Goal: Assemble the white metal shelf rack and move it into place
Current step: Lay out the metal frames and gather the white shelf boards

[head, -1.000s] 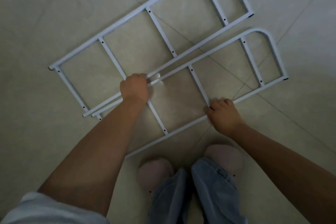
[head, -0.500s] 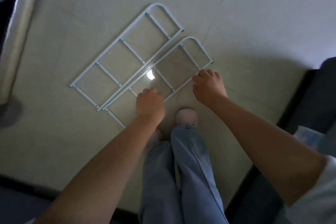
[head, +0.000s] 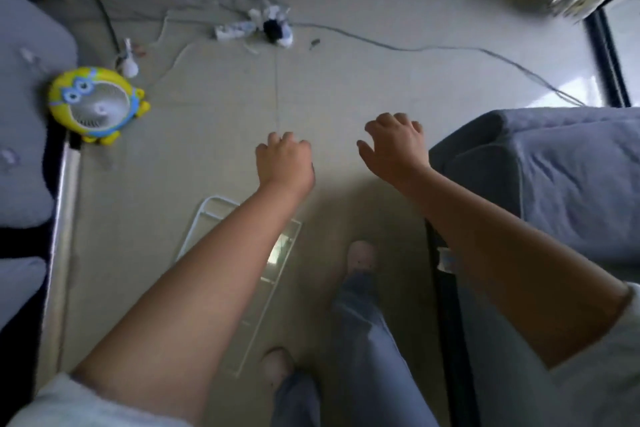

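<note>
Two hands hung apart, left hand (head: pixel 285 163) and right hand (head: pixel 394 146) loosely curled, gripping nothing. At least one white tubular rack frame (head: pixel 207 200), round-cornered, lay flat at lower centre beneath the left forearm.

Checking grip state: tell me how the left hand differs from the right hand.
The left hand has loosely curled fingers; the right hand spreads its fingers, thumb out. The left hand's forearm crosses the white frame; the right hand is beside the grey sofa. Both hold nothing.
</note>
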{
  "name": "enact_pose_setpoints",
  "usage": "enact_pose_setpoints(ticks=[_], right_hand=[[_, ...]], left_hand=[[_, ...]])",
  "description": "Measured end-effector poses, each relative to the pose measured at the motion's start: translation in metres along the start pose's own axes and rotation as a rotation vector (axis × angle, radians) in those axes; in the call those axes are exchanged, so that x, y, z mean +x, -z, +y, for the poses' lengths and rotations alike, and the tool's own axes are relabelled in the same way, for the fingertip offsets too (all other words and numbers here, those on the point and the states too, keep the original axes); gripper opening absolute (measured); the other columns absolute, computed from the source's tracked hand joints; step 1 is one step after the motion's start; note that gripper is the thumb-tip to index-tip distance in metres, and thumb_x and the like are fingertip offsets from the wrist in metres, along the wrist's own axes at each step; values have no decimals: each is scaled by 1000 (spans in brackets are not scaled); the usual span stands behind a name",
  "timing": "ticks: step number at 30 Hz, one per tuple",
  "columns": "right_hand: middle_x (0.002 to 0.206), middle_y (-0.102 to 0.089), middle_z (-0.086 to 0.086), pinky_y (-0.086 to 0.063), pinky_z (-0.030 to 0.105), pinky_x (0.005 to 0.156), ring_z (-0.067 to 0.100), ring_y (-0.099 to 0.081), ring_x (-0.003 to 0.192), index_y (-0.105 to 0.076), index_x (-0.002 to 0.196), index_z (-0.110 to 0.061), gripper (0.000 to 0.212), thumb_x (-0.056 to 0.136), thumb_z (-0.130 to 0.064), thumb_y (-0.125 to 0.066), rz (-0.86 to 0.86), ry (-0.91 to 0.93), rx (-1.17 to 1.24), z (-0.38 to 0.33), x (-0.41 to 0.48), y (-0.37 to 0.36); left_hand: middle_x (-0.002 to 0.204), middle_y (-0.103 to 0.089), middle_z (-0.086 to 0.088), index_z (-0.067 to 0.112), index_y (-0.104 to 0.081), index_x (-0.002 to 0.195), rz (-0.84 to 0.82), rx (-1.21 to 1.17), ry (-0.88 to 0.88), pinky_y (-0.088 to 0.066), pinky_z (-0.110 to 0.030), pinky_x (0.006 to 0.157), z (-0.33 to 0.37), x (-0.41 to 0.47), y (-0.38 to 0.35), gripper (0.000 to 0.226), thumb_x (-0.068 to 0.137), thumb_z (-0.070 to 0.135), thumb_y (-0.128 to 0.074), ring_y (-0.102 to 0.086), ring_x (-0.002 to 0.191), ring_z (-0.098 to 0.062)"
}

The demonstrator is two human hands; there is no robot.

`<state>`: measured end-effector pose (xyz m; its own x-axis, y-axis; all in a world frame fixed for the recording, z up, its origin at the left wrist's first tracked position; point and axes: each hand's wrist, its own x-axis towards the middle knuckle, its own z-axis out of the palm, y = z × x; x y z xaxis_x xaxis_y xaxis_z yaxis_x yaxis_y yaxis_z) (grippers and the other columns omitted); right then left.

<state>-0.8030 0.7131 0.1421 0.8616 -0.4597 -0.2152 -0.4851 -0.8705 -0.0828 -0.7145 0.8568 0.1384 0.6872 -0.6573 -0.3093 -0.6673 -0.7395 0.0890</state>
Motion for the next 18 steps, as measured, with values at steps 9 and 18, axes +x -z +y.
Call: enact_pose_setpoints(ticks=[9,18], right_hand=[[130,-50,5,-31,37,99,28,-41,122,-52,125,-14,39,93,-35,-44,113,-67,53,135,125,133],[133,-47,5,-29,38,101,27,-38,124,-49,127,-16,40,95,-37,-40,168,-70,-15,203,305,241]], left_hand=[[124,-50,-11,10,-58,115,129,82,-46,-36,-36,87,114,163,145,29,91,16,-43,-41,115,-31],[120,-51,-9,10,-58,113,220,162,-70,-35,-37,91,136,346,259,28,91,18,-44,-41,115,-29]])
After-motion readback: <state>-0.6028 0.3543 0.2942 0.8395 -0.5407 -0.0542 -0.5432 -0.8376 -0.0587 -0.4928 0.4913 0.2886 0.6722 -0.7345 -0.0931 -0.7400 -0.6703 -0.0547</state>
